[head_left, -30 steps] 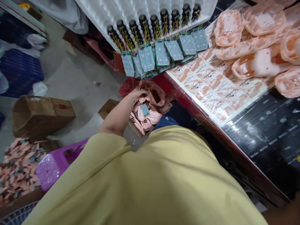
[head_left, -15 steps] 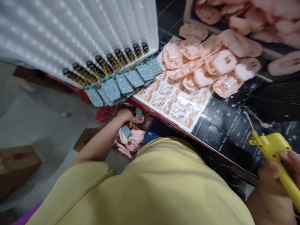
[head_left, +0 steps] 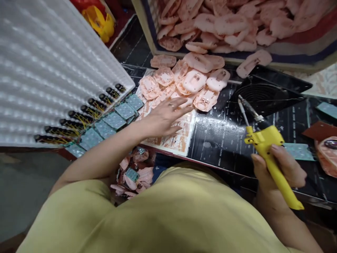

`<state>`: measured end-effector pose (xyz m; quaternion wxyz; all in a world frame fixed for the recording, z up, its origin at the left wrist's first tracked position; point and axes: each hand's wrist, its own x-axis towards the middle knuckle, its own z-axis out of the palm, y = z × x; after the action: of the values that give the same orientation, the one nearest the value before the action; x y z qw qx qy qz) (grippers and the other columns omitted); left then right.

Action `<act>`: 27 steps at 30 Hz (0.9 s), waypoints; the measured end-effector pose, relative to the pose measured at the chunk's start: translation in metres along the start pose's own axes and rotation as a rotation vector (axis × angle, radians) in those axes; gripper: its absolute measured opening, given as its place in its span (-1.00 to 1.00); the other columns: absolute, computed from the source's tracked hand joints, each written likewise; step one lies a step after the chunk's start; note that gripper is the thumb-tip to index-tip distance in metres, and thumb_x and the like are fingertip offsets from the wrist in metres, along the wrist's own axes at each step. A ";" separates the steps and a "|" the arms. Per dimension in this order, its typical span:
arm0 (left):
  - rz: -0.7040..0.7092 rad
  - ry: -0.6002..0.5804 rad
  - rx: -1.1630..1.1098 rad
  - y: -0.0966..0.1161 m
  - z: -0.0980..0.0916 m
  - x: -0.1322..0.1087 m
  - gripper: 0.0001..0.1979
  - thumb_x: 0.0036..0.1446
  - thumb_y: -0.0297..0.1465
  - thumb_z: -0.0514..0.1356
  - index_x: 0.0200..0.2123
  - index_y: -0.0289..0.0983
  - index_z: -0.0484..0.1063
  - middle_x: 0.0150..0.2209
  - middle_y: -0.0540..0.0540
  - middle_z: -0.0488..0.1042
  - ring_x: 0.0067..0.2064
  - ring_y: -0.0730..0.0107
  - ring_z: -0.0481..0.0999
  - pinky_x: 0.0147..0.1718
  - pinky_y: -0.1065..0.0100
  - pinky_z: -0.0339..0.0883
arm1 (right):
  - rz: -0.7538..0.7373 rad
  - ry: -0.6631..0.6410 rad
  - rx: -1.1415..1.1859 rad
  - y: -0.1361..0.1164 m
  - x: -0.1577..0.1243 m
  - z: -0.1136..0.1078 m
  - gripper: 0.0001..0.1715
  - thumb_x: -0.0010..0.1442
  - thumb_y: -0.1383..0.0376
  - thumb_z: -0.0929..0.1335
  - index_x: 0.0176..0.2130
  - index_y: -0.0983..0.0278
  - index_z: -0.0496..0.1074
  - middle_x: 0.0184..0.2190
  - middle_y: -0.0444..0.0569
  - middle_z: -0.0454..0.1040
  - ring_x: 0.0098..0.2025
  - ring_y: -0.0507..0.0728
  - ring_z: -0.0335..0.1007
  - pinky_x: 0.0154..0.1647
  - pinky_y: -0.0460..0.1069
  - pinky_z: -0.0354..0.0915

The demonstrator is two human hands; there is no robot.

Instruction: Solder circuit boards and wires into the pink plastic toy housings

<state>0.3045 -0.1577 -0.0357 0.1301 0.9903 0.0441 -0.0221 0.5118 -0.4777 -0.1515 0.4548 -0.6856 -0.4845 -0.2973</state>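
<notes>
My left hand (head_left: 164,117) reaches over the table with its fingers spread, at the near edge of a pile of pink plastic shells (head_left: 195,81). No object shows in it, though its palm side is hidden. A patterned sheet (head_left: 181,138) lies under the hand and the pile. My right hand (head_left: 279,168) is closed around a yellow soldering gun (head_left: 272,151), whose metal tip and thin feed tube point away from me over the black table (head_left: 210,140). Just beyond the tip is a black square piece with concentric rings (head_left: 259,92).
At the left, a white foam tray (head_left: 60,70) carries a row of black parts wired to green circuit boards (head_left: 114,119). A large crate (head_left: 147,26) of pink shells stands at the back. Below the table edge sits a pile of shells with a board (head_left: 131,174). Another board (head_left: 300,151) lies at right.
My left hand has risen from the pile below the table edge to the shells on the table. The soldering gun appears further left and more fully in view. My view has shifted right.
</notes>
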 end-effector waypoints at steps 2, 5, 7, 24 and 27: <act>0.076 -0.052 0.199 0.003 0.004 0.047 -0.19 0.10 -0.46 0.28 0.40 -0.23 0.09 0.48 -0.31 -0.12 0.48 -0.16 -0.10 0.37 -0.21 -0.14 | -0.098 0.027 0.004 -0.009 0.010 0.005 -0.60 0.05 0.35 0.56 -0.09 0.22 0.50 -0.37 -0.10 0.56 -0.40 0.10 0.52 -0.36 -0.03 0.48; 0.153 -0.112 0.384 0.009 0.009 0.106 -0.14 0.08 -0.53 0.24 0.43 -0.18 0.02 0.50 -0.25 -0.22 0.50 -0.20 -0.24 0.35 -0.33 -0.30 | -0.090 0.031 0.022 -0.018 0.019 0.008 -0.59 0.09 0.38 0.52 -0.04 0.23 0.50 -0.37 -0.13 0.57 -0.41 0.08 0.52 -0.35 -0.04 0.49; 0.180 -0.149 0.464 0.011 0.008 0.137 -0.13 0.08 -0.51 0.23 0.43 -0.15 0.01 0.51 -0.23 -0.25 0.50 -0.23 -0.28 0.33 -0.38 -0.32 | -0.077 0.039 0.040 -0.022 0.023 0.008 -0.56 0.12 0.40 0.50 0.01 0.23 0.49 -0.37 -0.13 0.58 -0.41 0.07 0.52 -0.33 -0.04 0.50; 0.034 -0.351 0.181 -0.009 -0.067 0.131 -0.24 0.15 -0.46 -0.01 0.45 -0.20 -0.02 0.45 -0.14 0.06 0.39 0.20 0.19 0.31 0.19 0.13 | 0.061 0.033 0.110 -0.033 0.041 0.002 -0.61 0.19 0.40 0.46 0.02 0.19 0.46 -0.38 -0.15 0.56 -0.38 0.05 0.51 -0.30 -0.04 0.51; 0.151 -0.395 0.023 -0.016 -0.102 0.094 -0.40 0.27 -0.30 -0.09 0.33 -0.32 0.25 0.34 -0.17 0.27 0.33 0.24 0.25 0.30 0.27 0.12 | 0.028 0.054 0.131 -0.033 0.041 0.003 -0.63 0.17 0.38 0.47 0.00 0.21 0.47 -0.39 -0.15 0.55 -0.39 0.05 0.51 -0.30 -0.05 0.50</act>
<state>0.3996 -0.1080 0.0536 0.1264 0.9686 -0.0566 -0.2065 0.4951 -0.4549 -0.1067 0.5157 -0.6530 -0.4807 -0.2768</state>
